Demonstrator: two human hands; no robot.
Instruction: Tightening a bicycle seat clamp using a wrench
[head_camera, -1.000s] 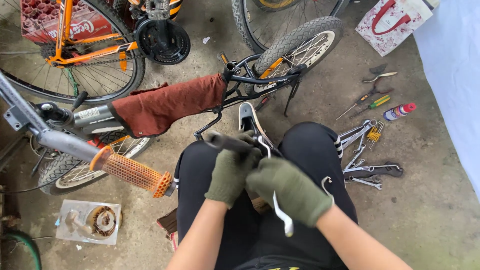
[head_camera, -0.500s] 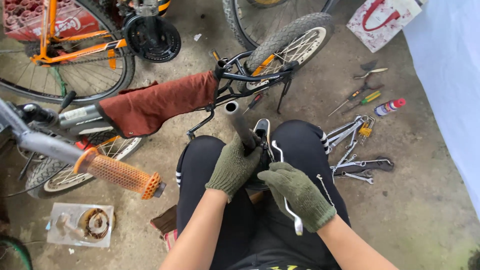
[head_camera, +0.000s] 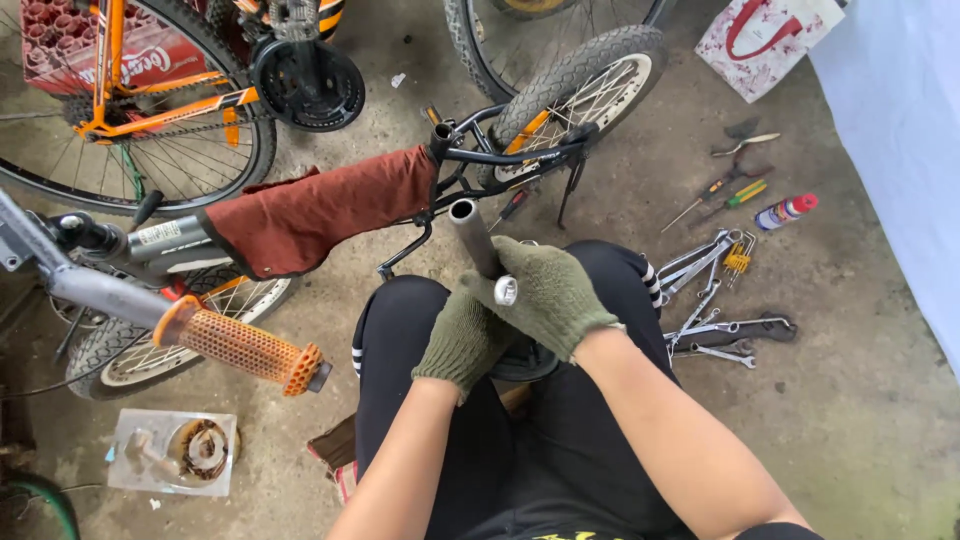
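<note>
I sit on the concrete floor in black trousers, both hands in green knit gloves over my lap. My right hand (head_camera: 555, 290) is wrapped around the near end of a grey metal tube (head_camera: 474, 234), which points away from me toward the small bicycle. A shiny round metal piece (head_camera: 505, 291) shows at my fingers. My left hand (head_camera: 462, 338) is curled just below and left of the tube, gripping a black saddle-like part (head_camera: 530, 362) that lies mostly hidden under both hands.
A small bicycle (head_camera: 560, 90) lies ahead with a red-brown cloth (head_camera: 320, 210) over its frame and an orange handlebar grip (head_camera: 240, 345) at left. Several wrenches (head_camera: 715, 310), screwdrivers (head_camera: 725, 195) and a spray can (head_camera: 785, 211) lie at right. A clear box (head_camera: 175, 450) sits bottom left.
The grey tube has come up into view, pointing forward, and my right hand has closed around it. The bright wrench-like tool that hung from my right hand is no longer visible.
</note>
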